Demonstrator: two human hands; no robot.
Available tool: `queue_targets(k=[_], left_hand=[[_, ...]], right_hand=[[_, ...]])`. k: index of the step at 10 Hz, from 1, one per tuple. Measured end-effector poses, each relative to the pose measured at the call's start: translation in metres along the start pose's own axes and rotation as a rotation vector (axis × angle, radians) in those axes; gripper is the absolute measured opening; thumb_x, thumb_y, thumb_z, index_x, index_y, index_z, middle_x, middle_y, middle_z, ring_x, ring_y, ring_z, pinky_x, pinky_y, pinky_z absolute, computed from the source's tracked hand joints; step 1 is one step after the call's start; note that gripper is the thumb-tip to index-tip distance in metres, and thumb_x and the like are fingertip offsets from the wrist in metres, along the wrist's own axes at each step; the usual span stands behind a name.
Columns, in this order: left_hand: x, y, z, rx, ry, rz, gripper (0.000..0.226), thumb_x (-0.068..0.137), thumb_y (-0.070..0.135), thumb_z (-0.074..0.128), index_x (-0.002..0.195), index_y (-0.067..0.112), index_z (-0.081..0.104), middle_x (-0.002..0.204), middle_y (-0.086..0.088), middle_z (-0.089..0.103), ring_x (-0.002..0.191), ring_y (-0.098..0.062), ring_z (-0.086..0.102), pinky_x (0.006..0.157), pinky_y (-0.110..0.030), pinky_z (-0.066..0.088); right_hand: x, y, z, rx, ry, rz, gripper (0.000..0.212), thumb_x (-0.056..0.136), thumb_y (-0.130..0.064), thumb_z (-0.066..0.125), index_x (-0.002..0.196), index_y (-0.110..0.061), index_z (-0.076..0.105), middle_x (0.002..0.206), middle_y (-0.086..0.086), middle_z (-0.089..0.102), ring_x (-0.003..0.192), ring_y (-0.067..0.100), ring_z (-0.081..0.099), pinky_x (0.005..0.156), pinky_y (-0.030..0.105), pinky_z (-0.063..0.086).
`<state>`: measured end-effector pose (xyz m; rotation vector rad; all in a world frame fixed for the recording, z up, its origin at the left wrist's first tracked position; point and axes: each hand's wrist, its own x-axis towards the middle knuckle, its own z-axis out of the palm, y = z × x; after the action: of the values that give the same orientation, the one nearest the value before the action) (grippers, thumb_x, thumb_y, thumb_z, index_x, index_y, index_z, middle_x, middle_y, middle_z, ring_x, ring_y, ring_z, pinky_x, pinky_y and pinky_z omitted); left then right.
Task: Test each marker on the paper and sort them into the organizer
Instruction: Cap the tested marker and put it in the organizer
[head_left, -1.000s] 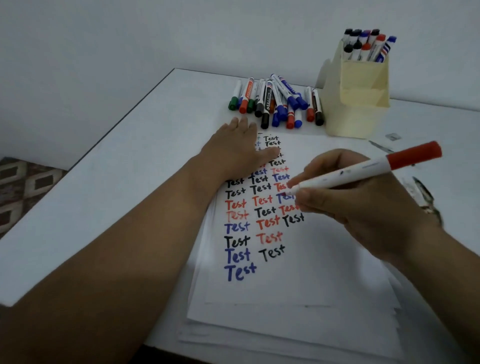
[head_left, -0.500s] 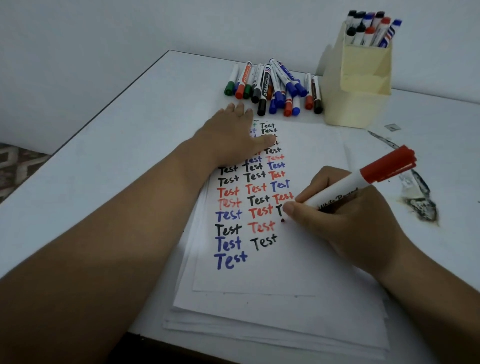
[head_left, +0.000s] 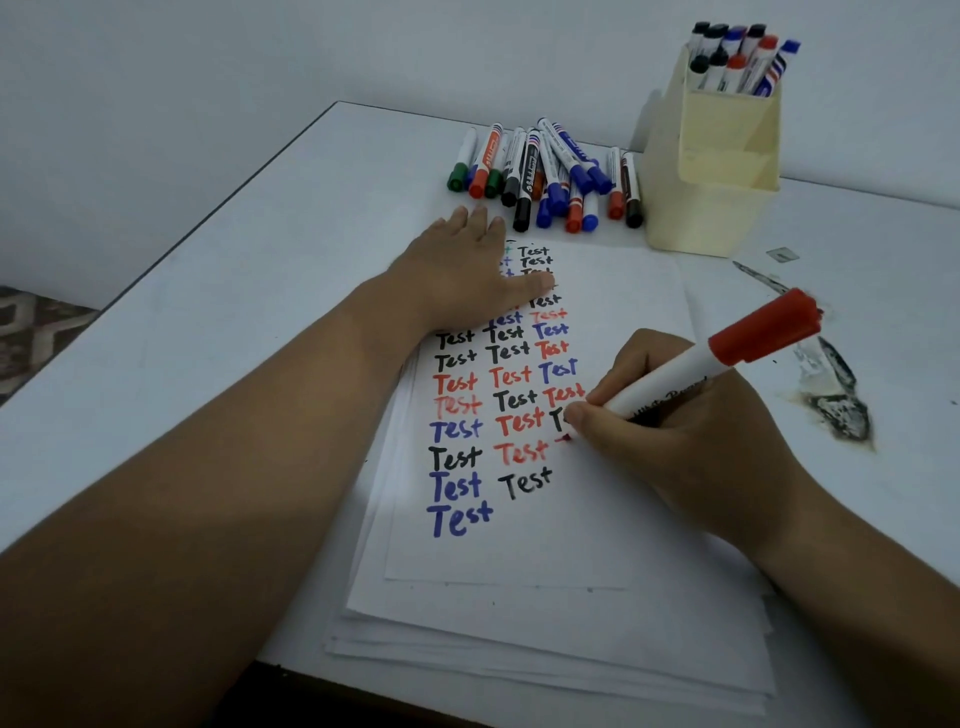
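A: What was the right hand doing?

B: It pinched a red marker between thumb and curled fingers, with the white barrel slanting up and right and the red cap posted on the far end. The tip touched the paper, where a short red stroke had just started at the foot of the third column of words.

A: And the left hand?

B: It lay flat, fingers straight, pressing down the top left of the paper and gripping nothing. It covered part of the writing.

A: How many words were on the paper?

B: The left column showed eight whole "Test" words below the hand. The columns beside it ran red, black and blue. The upper rows were partly hidden, so I gave no total.

A: And the paper itself?

B: A smooth white sheet, rectangular, on top of a loose stack whose edges fanned out at the near side.

A: Loose markers?

B: One heap lay just beyond the paper's far edge, with green, red, black and blue caps. There were perhaps fourteen, but they overlapped too much for a firm count.

A: The organizer?

B: It stood beyond the paper's far right corner, beside the heap. It was cream plastic, boxy and stepped, with about nine markers upright in its rear compartment.

A: The table?

B: White and matte, with a dark scorched-looking scar to the right of the paper.
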<state>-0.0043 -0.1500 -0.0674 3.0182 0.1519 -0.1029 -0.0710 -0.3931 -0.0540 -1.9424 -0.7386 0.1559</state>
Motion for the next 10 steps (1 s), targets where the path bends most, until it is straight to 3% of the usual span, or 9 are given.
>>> queue_targets(k=[3,4,5,7,10], left_hand=[[0.0007,-0.0001,0.0005,0.008,-0.002,-0.001,0.101,0.089,0.081,0.023,0.16,0.011,0.001,0.167,-0.01,-0.008,0.154,-0.025,-0.005,0.125,-0.04,0.002],[0.001,0.0,0.0008,0.007,-0.001,0.0,0.102,0.089,0.081,0.023,0.16,0.011,0.001,0.167,-0.01,-0.008,0.154,-0.025,-0.005,0.125,-0.04,0.002],[0.0006,-0.0004,0.0005,0.005,0.0,0.003,0.102,0.089,0.081,0.023,0.16,0.011,0.001,0.167,-0.01,-0.008,0.154,-0.025,-0.005,0.125,-0.04,0.002],[0.001,0.0,0.0006,0.013,0.0,0.001,0.102,0.089,0.081,0.023,0.16,0.011,0.001,0.167,-0.01,-0.007,0.154,-0.025,-0.005,0.124,-0.04,0.002],[0.001,0.0,0.0008,0.007,-0.004,-0.004,0.102,0.089,0.082,0.024,0.16,0.012,0.001,0.167,-0.009,-0.008,0.154,-0.024,-0.005,0.124,-0.039,0.001]], right_hand=[[-0.0002,0.0015,-0.0021,0.032,0.025,0.001,0.018,0.08,-0.022,0.082,0.07,-0.017,0.068,0.062,-0.01,0.066,0.057,0.007,0.061,0.052,0.01,0.042],[-0.0006,0.0012,-0.0009,0.01,0.012,-0.012,0.019,0.078,-0.032,0.08,0.073,-0.017,0.069,0.068,-0.008,0.068,0.061,0.01,0.064,0.053,0.016,0.047],[-0.0006,0.0019,-0.0026,0.006,-0.027,0.019,0.021,0.078,-0.032,0.08,0.073,-0.015,0.068,0.071,-0.003,0.071,0.069,0.019,0.068,0.058,0.029,0.057],[-0.0012,0.0023,-0.0033,0.055,0.048,0.023,0.02,0.081,-0.02,0.081,0.071,-0.012,0.067,0.064,-0.009,0.067,0.061,0.007,0.065,0.053,0.013,0.045],[-0.0017,0.0,0.0002,-0.009,0.048,0.022,0.02,0.083,-0.02,0.08,0.072,-0.011,0.066,0.062,-0.013,0.066,0.059,0.004,0.062,0.052,0.012,0.045]])
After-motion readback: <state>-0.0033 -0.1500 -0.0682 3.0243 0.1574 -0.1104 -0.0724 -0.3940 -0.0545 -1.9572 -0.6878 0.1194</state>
